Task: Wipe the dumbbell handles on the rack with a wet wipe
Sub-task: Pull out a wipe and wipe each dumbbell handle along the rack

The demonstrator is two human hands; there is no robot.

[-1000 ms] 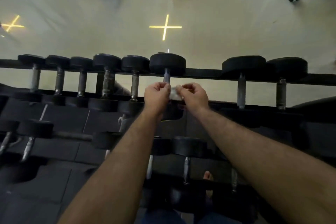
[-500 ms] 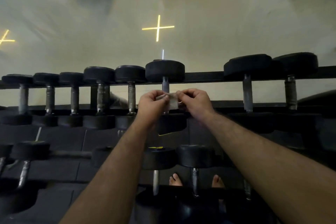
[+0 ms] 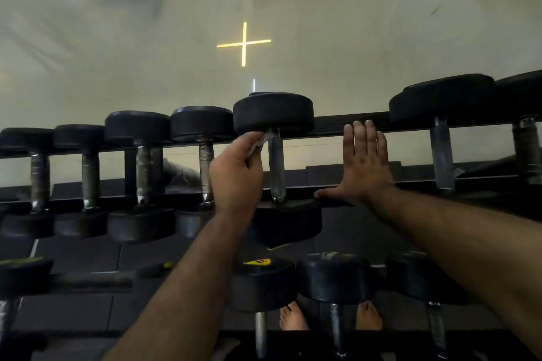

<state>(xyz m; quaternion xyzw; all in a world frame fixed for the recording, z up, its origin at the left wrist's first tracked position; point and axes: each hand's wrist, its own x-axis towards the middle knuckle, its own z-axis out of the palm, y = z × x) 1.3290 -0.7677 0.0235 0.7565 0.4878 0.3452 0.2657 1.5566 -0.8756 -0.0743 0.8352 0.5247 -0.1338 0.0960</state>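
Pale gym floor with a glowing yellow cross (image 3: 244,43) stretches out beyond the dumbbell rack (image 3: 352,120), and bits of other equipment sit at its far edge. Black dumbbells stand in a row on the rack's upper tier, their handles running near to far, with more on a lower tier close to the person's bare feet.

The left hand (image 3: 236,174) has its fingers curled round a crumpled wet wipe (image 3: 259,143), held right against the far end of one handle (image 3: 277,168), just under that dumbbell's far head. The wipe sits to the left of the bar and touches it, or very nearly does. The right hand (image 3: 365,165) is flat and open, fingers straight and reaching to the far rail, thumb spread toward the near head of the same dumbbell; whether the thumb touches it I cannot tell.

As I judge it, the handle's long axis points straight back toward the person, so the wiping stroke wants to run along it from far to near, and the left hand, nearest and already at the bar, is the one to do it.
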